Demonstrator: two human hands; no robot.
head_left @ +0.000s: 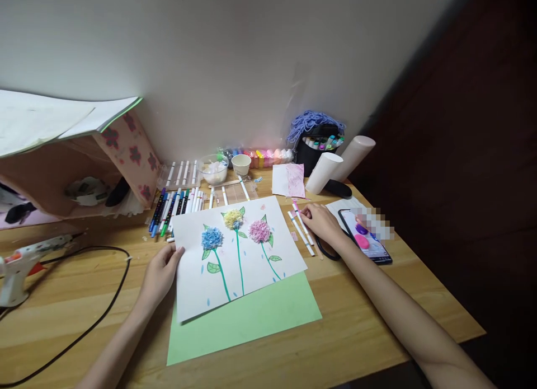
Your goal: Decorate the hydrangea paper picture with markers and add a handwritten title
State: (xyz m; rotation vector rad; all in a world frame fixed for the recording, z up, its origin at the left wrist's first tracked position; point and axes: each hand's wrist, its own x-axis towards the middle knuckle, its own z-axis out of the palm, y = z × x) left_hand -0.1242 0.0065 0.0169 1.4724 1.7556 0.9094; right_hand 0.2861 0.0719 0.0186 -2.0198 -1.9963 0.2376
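Note:
A white sheet of paper (191, 288) carries three flowers with drawn green stems and leaves. Their raised heads are blue (212, 238), yellow (233, 219) and pink (259, 231). My left hand (161, 271) grips the sheet's left edge, thumb on top and the other fingers partly hidden. Under the sheet lies a light green sheet (251, 327), showing along the front. To the right, my right hand (322, 224) has its fingertips closed on a white marker with a pink end (302, 221). Beside it lies another white marker (301, 233). Black scissor-like handles (328, 251) are partly under my right wrist.
A phone (371, 240) lies at the right. Behind are a black marker holder (310, 156), white rolls (324, 173), a paper cup (241, 164), a clear bowl (213, 169) and several pens (180, 207). At left stand a box (134, 154) and a corded glue gun (25, 266).

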